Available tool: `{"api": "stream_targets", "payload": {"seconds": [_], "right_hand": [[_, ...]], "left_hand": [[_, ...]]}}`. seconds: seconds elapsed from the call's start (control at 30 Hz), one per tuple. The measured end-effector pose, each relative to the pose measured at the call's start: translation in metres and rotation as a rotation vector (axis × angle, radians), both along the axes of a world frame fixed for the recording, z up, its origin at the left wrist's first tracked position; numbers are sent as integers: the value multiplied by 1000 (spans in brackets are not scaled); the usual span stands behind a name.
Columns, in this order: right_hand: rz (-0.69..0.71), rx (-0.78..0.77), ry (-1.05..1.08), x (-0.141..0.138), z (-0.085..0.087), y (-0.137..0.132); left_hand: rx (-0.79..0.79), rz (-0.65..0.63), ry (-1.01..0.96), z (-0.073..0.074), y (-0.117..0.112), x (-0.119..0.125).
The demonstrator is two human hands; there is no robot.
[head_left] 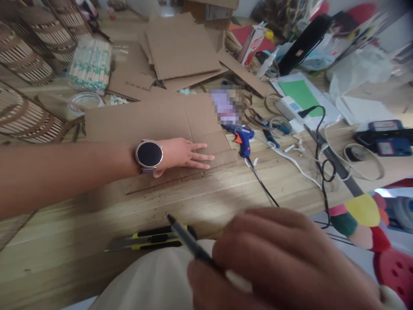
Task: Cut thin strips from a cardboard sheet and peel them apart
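My left hand (183, 155) lies flat with fingers spread on a sheet of brown cardboard (145, 116) on the wooden table. A round dark-faced watch (149, 154) is on that wrist. Close to the camera, my right hand (277, 258) is closed around a dark pen (190, 241), its tip pointing up and left. Just beyond the pen tip, a yellow and black utility knife (151, 238) lies near the table's front edge with some blade showing. A blue glue gun (241, 138) rests by the cardboard's right edge, its cord running toward me.
More cardboard pieces (182, 47) are stacked at the back. Slatted bamboo cylinders (29, 112) and a bagged bundle of sticks (90, 64) stand at left. To the right are a white power strip (290, 110), loose cables (322, 159) and a green sheet (300, 94).
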State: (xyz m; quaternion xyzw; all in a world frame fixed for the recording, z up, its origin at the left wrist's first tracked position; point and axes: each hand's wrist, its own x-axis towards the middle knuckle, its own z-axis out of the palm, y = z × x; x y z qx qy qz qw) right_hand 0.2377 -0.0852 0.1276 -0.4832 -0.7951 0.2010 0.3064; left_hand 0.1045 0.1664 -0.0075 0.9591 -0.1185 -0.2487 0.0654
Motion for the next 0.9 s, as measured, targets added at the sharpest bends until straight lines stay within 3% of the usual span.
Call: {"api": "stream_targets", "payload": {"seconds": [0.03, 0.07, 0.1, 0.23, 0.3, 0.37, 0.73, 0.9], "right_hand": [[-5, 1, -26, -3, 0, 10], [27, 1, -20, -3, -5, 17], [-27, -8, 0, 0, -16, 21], [-481, -22, 56, 28, -79, 24], [-590, -79, 171, 37, -104, 25], [-630, -105, 232, 39, -118, 28], [-549, -142, 298, 25, -137, 45], [-530, -172, 299, 25, -139, 46]], "left_hand": [[23, -5, 2, 0, -1, 0], [43, -5, 6, 1, -2, 0], [53, -4, 13, 1, -2, 1], [33, 21, 70, 5, -5, 3], [15, 43, 80, 7, -6, 4], [-1, 61, 55, 9, -8, 4], [-47, 57, -49, 0, -5, 0], [18, 41, 12, 10, -9, 3]]}}
